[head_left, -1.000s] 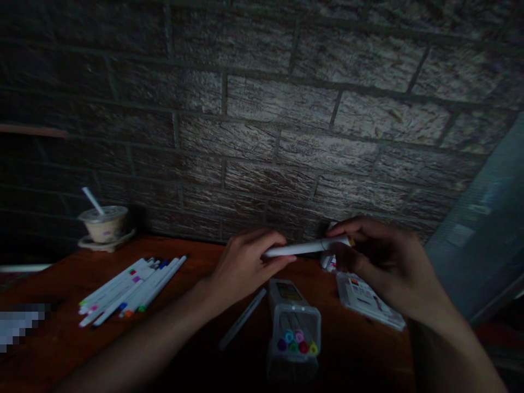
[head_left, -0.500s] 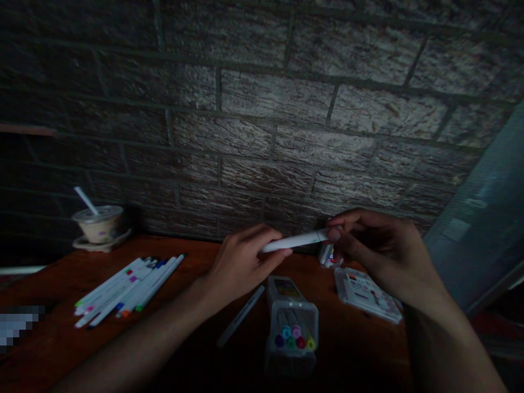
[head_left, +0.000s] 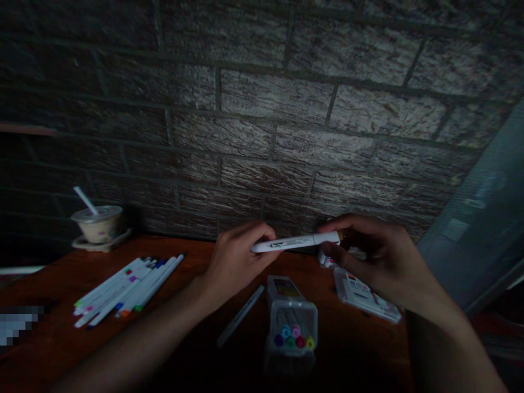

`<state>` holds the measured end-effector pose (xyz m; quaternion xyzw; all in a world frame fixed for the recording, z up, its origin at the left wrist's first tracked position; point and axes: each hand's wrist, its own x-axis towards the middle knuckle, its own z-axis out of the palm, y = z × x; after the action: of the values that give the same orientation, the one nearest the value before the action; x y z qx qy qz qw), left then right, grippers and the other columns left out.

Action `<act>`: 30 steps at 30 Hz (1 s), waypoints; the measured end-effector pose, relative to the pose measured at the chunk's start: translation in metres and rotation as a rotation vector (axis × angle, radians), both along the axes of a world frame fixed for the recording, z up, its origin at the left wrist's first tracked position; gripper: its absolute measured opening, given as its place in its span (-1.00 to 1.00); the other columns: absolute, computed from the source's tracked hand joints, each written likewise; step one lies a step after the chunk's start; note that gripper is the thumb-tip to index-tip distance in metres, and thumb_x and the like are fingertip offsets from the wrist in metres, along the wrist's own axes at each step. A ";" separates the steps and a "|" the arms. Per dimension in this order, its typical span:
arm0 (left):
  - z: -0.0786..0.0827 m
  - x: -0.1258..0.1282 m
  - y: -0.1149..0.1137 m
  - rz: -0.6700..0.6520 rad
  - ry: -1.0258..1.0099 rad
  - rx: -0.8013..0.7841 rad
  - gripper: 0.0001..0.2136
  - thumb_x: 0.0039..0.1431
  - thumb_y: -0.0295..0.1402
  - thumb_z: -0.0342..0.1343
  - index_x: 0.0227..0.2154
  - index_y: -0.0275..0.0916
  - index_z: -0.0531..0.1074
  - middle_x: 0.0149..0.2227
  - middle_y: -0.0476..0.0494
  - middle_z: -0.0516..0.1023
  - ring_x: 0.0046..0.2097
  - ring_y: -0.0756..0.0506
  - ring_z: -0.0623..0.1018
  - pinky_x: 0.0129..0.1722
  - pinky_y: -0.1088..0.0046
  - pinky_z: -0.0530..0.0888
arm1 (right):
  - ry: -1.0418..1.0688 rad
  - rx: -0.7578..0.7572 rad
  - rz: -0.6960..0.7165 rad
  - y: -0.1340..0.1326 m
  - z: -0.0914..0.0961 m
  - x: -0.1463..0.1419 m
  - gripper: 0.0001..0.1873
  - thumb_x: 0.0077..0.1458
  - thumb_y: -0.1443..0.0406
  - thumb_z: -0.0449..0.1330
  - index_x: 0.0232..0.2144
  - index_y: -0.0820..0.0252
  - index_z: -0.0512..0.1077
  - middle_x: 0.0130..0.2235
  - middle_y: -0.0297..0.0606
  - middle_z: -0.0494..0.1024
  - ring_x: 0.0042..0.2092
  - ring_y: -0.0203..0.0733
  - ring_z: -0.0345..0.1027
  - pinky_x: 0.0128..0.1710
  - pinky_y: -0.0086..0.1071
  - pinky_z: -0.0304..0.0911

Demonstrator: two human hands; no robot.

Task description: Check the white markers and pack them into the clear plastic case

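Note:
A white marker (head_left: 301, 242) with dark print on its barrel and an orange-brown end lies nearly level above the table. My left hand (head_left: 241, 254) is closed around its left end. At the coloured end, the thumb and index finger of my right hand (head_left: 374, 254) are spread below and above the barrel; whether they touch it is hard to tell. Below, a clear marker case (head_left: 292, 355) holds several markers with coloured ends facing me. Left of the case, another white marker (head_left: 240, 316) rests on the table.
Several white markers (head_left: 126, 295) lie in a pile on the wooden table (head_left: 172, 338). Behind them a drink cup with a straw (head_left: 98, 225) sits on a saucer. A flat clear case (head_left: 364, 295) lies at right. A brick wall (head_left: 254, 136) rises behind.
My right fingers have loosened from their pinch on the marker's end, which now shows its orange-brown tip. The marker has turned, bringing its print into view, and shifted slightly left.

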<state>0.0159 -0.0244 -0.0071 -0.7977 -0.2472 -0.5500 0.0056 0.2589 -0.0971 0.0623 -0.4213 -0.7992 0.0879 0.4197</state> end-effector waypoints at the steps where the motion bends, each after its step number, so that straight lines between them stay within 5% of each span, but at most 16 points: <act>1: 0.000 0.000 0.000 0.002 0.002 0.003 -0.85 0.15 -0.50 0.35 -0.37 -0.21 0.47 -0.40 0.07 0.56 -0.37 0.03 0.54 -0.38 0.51 0.38 | -0.006 0.000 0.000 0.000 -0.001 0.000 -0.79 0.22 0.26 0.34 -0.08 0.13 0.60 -0.35 -0.27 0.67 -0.40 -0.22 0.55 -0.48 -0.44 0.37; 17: 0.008 -0.001 -0.005 -0.128 0.020 -0.106 -0.95 0.33 -0.36 0.26 -0.18 -0.17 0.55 -0.26 -0.02 0.64 -0.26 -0.02 0.60 -0.29 0.46 0.47 | -0.018 0.086 -0.097 -0.002 -0.002 0.003 -0.76 0.24 0.22 0.33 -0.05 0.12 0.57 -0.30 -0.23 0.70 -0.35 -0.13 0.61 -0.35 -0.33 0.49; 30: 0.014 0.003 -0.013 -0.282 0.263 -0.039 -0.89 0.43 -0.35 0.14 -0.10 -0.19 0.54 -0.17 -0.07 0.67 -0.10 -0.09 0.62 -0.04 0.35 0.49 | -0.115 0.098 -0.263 -0.068 -0.014 0.013 -0.81 0.20 0.27 0.36 -0.12 -0.03 0.64 -0.41 -0.33 0.67 -0.46 -0.19 0.53 -0.50 -0.36 0.41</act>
<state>0.0187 -0.0378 0.0064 -0.8895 -0.1407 -0.4312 -0.0550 0.2722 -0.1650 0.0487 -0.5054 -0.7632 -0.0312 0.4013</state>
